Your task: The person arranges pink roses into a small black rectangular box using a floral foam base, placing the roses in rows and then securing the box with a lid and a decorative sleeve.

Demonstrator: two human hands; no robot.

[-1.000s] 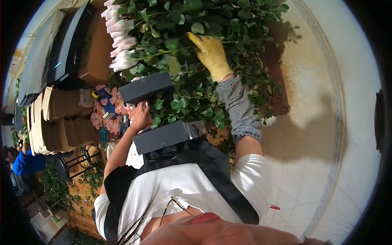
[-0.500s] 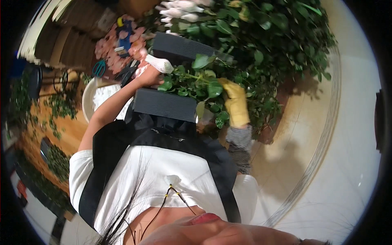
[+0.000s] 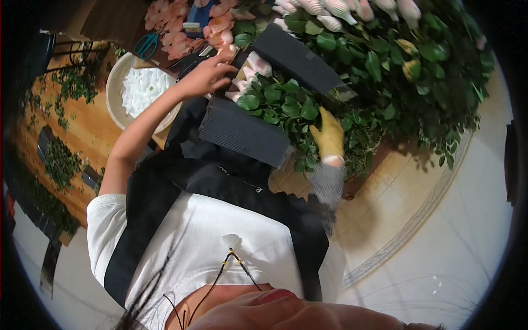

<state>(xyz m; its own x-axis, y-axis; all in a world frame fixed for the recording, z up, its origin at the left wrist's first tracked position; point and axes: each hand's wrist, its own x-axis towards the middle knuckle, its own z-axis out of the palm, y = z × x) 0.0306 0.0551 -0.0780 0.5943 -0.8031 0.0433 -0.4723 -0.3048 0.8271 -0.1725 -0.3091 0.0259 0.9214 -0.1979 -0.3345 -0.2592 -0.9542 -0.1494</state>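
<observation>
A bunch of pale pink roses (image 3: pixel 254 67) with green leaves (image 3: pixel 278 102) lies between two black corrugated sheets, one near my body (image 3: pixel 242 132) and one farther out (image 3: pixel 297 58). My left hand (image 3: pixel 204 77) is bare, with its fingers spread and its fingertips on the rose heads at the bunch's end. My right hand (image 3: pixel 328 137) wears a yellow glove and a grey knit cuff. It is curled around the leafy stems at the bunch's other end.
A large mass of green rose foliage (image 3: pixel 407 82) with pale buds (image 3: pixel 341 14) fills the top right. At the left stand a white bowl (image 3: pixel 116 88) of white bits, teal scissors (image 3: pixel 147 45) and pink flower heads (image 3: pixel 176 33). Pale tiled floor (image 3: pixel 440 231) lies on the right.
My gloved right hand has come down from high in the foliage to the stems of the wrapped bunch. My left hand has stayed at the rose heads. The view has swung left.
</observation>
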